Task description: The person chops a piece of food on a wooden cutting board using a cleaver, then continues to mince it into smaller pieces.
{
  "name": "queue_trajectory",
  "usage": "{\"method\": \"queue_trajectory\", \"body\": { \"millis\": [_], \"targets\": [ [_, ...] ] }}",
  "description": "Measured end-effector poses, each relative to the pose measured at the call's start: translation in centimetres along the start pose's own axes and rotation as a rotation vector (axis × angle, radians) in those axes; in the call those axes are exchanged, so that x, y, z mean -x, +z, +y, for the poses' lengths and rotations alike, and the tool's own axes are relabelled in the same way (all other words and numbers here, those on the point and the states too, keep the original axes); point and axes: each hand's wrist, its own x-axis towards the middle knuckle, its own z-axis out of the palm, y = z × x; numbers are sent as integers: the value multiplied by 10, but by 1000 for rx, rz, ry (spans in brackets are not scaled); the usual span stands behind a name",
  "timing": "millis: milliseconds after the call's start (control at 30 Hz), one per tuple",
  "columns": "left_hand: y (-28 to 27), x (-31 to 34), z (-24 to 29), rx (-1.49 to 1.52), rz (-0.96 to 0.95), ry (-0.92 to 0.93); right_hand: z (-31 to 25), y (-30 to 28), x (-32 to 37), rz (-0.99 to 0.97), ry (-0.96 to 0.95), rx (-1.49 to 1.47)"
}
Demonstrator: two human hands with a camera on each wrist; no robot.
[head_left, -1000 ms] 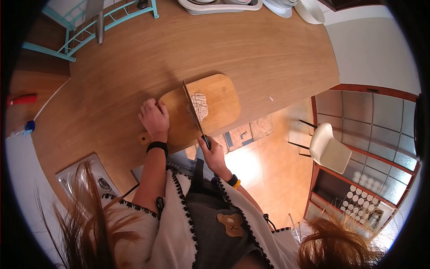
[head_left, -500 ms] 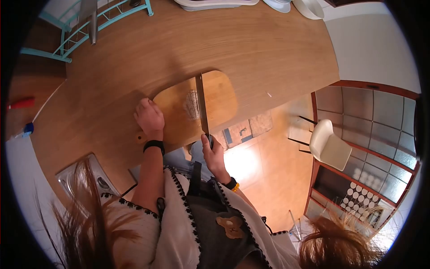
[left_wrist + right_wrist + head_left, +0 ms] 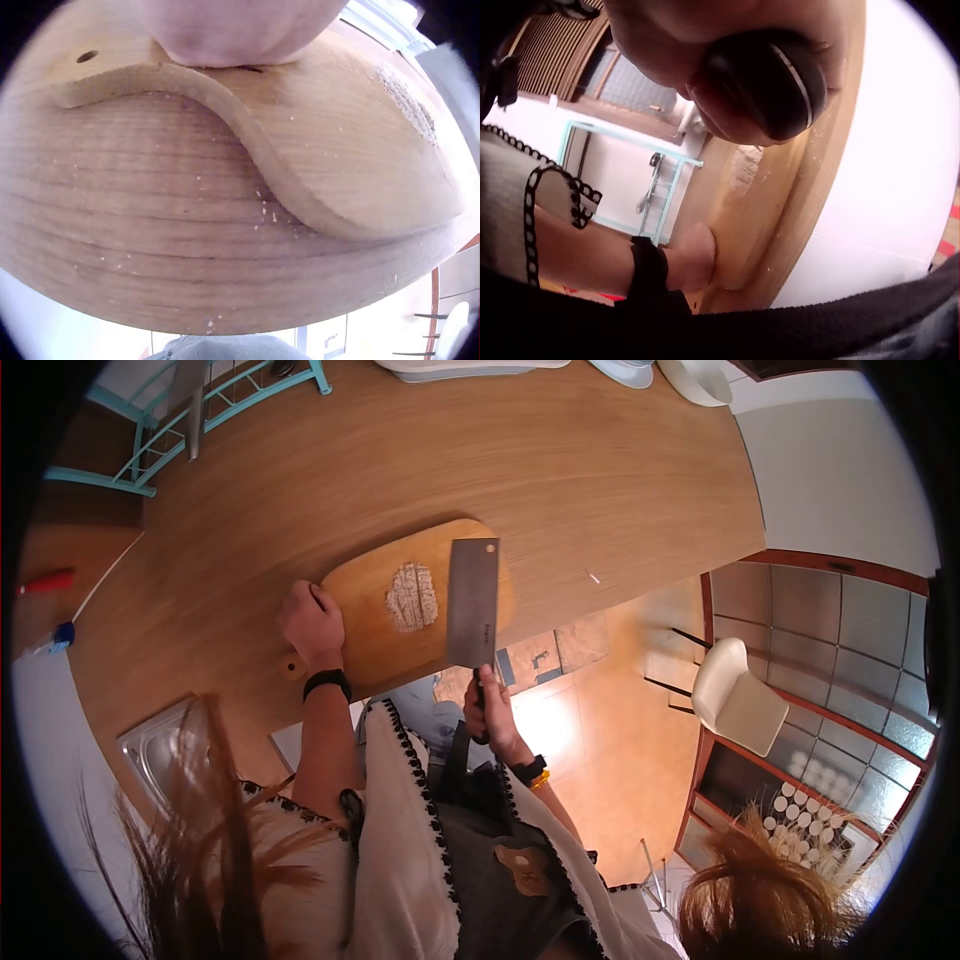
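Under everything spreads the wooden surface (image 3: 560,470), and on it lies the cutting board (image 3: 365,630), by which I place the rest. Over the board's rounded end I hold the cleaver (image 3: 473,600), its broad face turned up to my eyes, the fingers of my right hand (image 3: 492,710) wrapped round its black handle (image 3: 772,86). My left hand (image 3: 312,625) rests on the board near its handle end, to steady it, I'd judge. On the middle of the board lies the pale mass (image 3: 412,597), flat and scored with lines. The step in hand looks to me like chopping it fine; the next move, I think, calls for turning the blade on edge over the mass while my left hand bears down on the board

As for what I can't make out, the tray (image 3: 470,372) beyond the board is cut off by the top of the head view. The blade hides part of the board's rounded end, and I can't tell whether it touches the wood. How my left fingers lie is hidden too, so whether they grip anything I cannot tell. Smallest are the pale crumbs (image 3: 264,211) beside the board, too fine to identify
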Motion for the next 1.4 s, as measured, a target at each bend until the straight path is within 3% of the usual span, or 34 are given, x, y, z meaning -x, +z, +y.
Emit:
{"method": "queue_trajectory", "body": {
  "millis": [267, 333, 600, 767, 1000, 1067, 1233, 1400],
  "targets": [
    [1, 3, -1, 53, 60, -5, 4, -29, -4, -99, 59, -60],
    [-2, 0, 0, 74, -8, -14, 8, -28, -7, -125, 58, -56],
    [1, 1, 0, 35, 8, -12, 12, -16, -28, -187, 90, -88],
    [-2, 1, 1, 8, -14, -18, 3, 10, -27, -120, 75, -71],
    [-3, 0, 3, 45, 13, -3, 10, 50, -17, 100, -197, 291],
    [-3, 0, 5, 33, -5, -8, 17, 54, -16, 258, -565, 725],
    [-2, 0, 4, 42, 10, 10, 13, 62, -8, 221, -534, 830],
    [-3, 1, 5, 14, -17, -7, 9, 56, -10, 201, -353, 500]
  ]
}}
